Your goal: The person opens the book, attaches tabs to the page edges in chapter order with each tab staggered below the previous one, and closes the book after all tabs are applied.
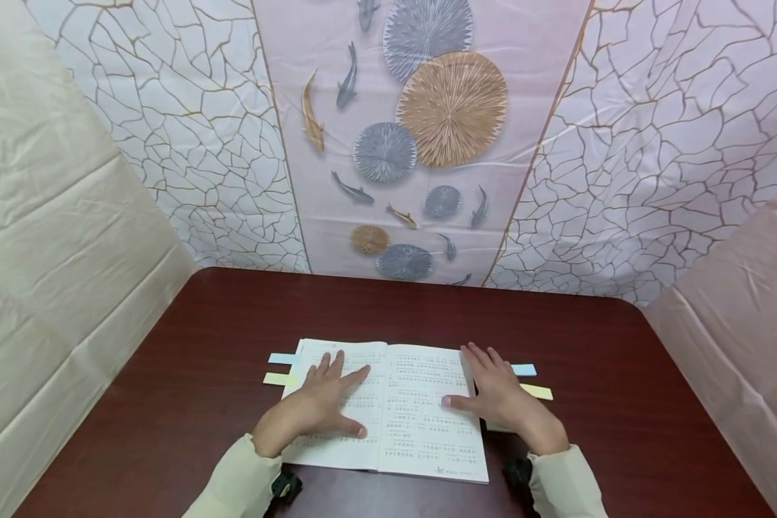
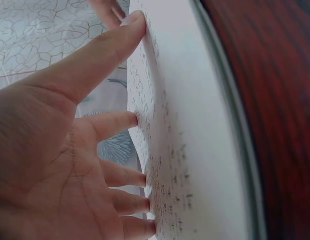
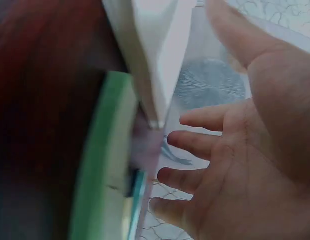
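Note:
An open book (image 1: 421, 439) with printed text lies on the dark red table. My left hand (image 1: 317, 406) rests on its left page with fingers and thumb spread, and the left wrist view shows that hand's fingertips (image 2: 139, 177) touching the paper. At the outer edge of the right page is my right hand (image 1: 501, 396), fingers extended and thumb over the text. In the right wrist view the right hand's fingers (image 3: 195, 145) hold nothing; contact with the page is unclear. A green-edged pale block (image 3: 102, 160) shows there beside the pages (image 3: 149, 50); its kind is unclear.
Blue (image 1: 283, 358) and yellow (image 1: 278, 378) tabs stick out left of the book, with another blue tab (image 1: 524, 370) and yellow tab (image 1: 536, 392) at right. Patterned cloth (image 1: 233, 144) hangs behind the table (image 1: 188, 388); pale cloth flanks both sides.

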`<state>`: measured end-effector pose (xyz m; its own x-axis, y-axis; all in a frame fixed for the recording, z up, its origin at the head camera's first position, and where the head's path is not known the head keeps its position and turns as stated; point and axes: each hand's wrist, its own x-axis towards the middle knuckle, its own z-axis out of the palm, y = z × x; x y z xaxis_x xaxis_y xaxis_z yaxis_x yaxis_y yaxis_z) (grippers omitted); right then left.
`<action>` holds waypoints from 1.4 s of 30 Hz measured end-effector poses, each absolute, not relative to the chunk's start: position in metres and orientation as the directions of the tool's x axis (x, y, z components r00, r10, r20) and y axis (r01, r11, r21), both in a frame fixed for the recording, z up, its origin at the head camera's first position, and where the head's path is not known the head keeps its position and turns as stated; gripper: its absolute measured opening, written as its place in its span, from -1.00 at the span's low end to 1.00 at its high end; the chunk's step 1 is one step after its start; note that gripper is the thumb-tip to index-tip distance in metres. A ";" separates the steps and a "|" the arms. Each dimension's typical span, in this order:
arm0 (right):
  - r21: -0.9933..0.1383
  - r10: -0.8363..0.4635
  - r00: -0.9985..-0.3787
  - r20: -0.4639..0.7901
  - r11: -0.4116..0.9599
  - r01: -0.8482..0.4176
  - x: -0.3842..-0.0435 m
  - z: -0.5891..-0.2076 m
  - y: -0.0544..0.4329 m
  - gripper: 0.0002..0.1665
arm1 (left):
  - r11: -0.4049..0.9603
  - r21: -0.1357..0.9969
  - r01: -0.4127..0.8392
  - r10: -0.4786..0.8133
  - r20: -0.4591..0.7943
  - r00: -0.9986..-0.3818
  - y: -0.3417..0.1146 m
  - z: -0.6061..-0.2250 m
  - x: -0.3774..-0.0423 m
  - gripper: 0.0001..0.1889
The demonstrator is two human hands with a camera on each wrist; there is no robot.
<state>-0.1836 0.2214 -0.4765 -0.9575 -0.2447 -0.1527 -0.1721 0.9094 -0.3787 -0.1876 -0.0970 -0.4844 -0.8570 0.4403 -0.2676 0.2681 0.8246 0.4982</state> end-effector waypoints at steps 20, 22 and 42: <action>-0.326 -0.144 -0.950 -0.276 0.944 -0.048 -0.179 -0.480 0.201 0.11 | 0.822 0.496 0.278 0.456 -0.282 -0.844 -0.097 -0.482 -0.189 0.09; -0.353 -0.149 -0.952 -0.269 0.934 -0.046 -0.179 -0.480 0.200 0.11 | 0.823 0.496 0.277 0.455 -0.285 -0.843 -0.098 -0.482 -0.190 0.09; -0.500 -0.137 -0.985 -0.108 0.863 -0.066 -0.179 -0.462 0.194 0.19 | 0.807 0.516 0.288 0.474 -0.273 -0.837 -0.101 -0.483 -0.190 0.08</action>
<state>-0.1790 0.1945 -0.4620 -0.9847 -0.1372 -0.1078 -0.0656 0.8633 -0.5004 -0.1899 -0.1011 -0.4833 -0.8373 0.4739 -0.2727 0.2885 0.8065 0.5160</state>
